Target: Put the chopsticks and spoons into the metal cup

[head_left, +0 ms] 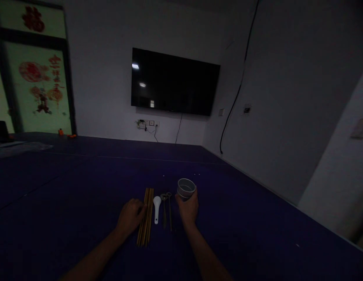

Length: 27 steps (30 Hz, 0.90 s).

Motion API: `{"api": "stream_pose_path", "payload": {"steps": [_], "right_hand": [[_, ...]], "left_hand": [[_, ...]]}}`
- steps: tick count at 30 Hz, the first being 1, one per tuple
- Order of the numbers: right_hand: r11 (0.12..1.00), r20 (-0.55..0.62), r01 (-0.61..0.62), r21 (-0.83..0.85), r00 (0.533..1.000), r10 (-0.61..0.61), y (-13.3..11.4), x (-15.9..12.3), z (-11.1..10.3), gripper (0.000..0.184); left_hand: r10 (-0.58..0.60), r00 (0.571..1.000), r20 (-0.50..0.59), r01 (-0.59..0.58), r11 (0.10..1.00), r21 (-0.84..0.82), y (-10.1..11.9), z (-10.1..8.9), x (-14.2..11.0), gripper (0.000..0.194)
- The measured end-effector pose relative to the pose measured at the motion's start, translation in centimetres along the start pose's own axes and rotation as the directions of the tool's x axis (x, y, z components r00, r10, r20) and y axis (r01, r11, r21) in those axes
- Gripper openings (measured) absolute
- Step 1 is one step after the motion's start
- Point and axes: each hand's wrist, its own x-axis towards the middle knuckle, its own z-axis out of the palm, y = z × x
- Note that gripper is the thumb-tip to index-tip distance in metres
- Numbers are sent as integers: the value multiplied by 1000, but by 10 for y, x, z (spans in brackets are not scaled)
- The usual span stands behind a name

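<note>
My right hand [189,207] is wrapped round a grey cup [186,189], its open rim facing up. My left hand [131,216] rests beside a bundle of wooden chopsticks [147,222], thumb apart from the bent fingers and close to the sticks' left edge. Whether it presses on them is hard to tell in the dim light. Between the hands lie a white soup spoon [156,210], a metal spoon [164,212] and a thin metal utensil [170,214] with a ring-like head, side by side and roughly parallel.
The dark blue tabletop [242,234] stretches to the walls. On its far left are crumpled clear plastic [23,148] and small orange items [61,132]. A television [174,84] hangs on the back wall, and a black cable [238,89] runs down at the right.
</note>
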Motion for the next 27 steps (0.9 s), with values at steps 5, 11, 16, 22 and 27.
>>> {"api": "stream_pose_path", "payload": {"steps": [5, 11, 16, 22, 27], "right_hand": [[1000, 27, 15, -13, 1000, -15, 1, -2, 0, 91], [999, 28, 32, -19, 999, -31, -2, -4, -1, 92], [999, 45, 46, -7, 998, -46, -5, -6, -3, 96], [991, -130, 122, -51, 983, -128, -28, -1, -24, 98], [931, -28, 363, 36, 932, -362, -53, -9, -42, 50]], "left_hand": [[2, 1000, 5, -2, 1000, -3, 0, 0, 0, 38], [-21, 1000, 15, 20, 1000, 10, -1, 3, 0, 36], [-5, 1000, 27, 5, 1000, -6, -1, 2, 0, 35], [-28, 999, 38, 28, 1000, 0, 0, 1, 0, 36], [-117, 983, 140, 110, 992, 58, 5, -3, 2, 35]]}}
